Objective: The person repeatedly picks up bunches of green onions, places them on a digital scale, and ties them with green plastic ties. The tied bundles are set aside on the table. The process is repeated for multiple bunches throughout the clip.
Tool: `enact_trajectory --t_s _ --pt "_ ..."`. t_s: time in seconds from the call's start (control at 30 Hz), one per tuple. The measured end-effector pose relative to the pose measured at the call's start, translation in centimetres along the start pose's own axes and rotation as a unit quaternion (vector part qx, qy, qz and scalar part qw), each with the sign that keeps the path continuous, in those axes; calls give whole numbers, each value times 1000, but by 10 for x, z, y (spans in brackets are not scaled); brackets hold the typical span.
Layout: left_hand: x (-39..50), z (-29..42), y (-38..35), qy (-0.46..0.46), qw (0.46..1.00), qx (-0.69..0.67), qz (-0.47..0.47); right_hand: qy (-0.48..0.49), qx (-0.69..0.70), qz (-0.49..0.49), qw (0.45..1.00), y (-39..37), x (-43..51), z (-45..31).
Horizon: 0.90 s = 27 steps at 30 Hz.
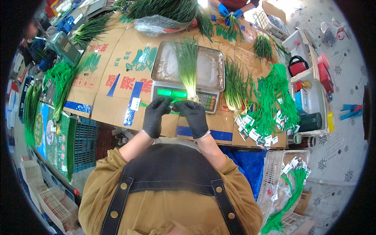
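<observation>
Both hands wear black gloves and meet in front of a digital weighing scale with lit green displays. My left hand and my right hand pinch a thin green mesh strip between their fingertips. Left of my left hand, a white barcode tag lies by a green end, seemingly of this strip. A bunch of scallions lies across the scale's metal pan. Its pale root end rests over the keypad, just beyond my right fingers.
More scallions and a pile of tagged green mesh strips lie right of the scale on the cardboard-covered table. Across it, a co-worker's blue-gloved hands hold scallions. Another person is at far left. A plastic crate stands at lower right.
</observation>
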<state>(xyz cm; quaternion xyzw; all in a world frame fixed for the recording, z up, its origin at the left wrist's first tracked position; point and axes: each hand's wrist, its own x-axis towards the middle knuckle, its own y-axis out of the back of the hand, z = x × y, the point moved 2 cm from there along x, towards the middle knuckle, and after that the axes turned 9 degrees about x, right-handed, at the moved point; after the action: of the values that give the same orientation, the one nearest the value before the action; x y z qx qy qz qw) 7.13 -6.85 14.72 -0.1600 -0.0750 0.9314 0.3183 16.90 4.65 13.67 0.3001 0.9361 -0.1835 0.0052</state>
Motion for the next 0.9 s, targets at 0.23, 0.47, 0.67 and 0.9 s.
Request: enact_trajectory --t_s 0.23,0.47,0.67,0.9 --pt "1 1 3 -34 992 111 -41 35 -66 47 996 0 -9 -5" --pt "-17 -2 4 -1 978 185 -101 124 194 272 935 53 9 -10" --pt "3 -7 -6 36 946 -314 -68 216 -15 263 940 11 -7 6" --pt "24 -8 -2 12 998 47 28 245 -148 204 936 -9 -15 1"
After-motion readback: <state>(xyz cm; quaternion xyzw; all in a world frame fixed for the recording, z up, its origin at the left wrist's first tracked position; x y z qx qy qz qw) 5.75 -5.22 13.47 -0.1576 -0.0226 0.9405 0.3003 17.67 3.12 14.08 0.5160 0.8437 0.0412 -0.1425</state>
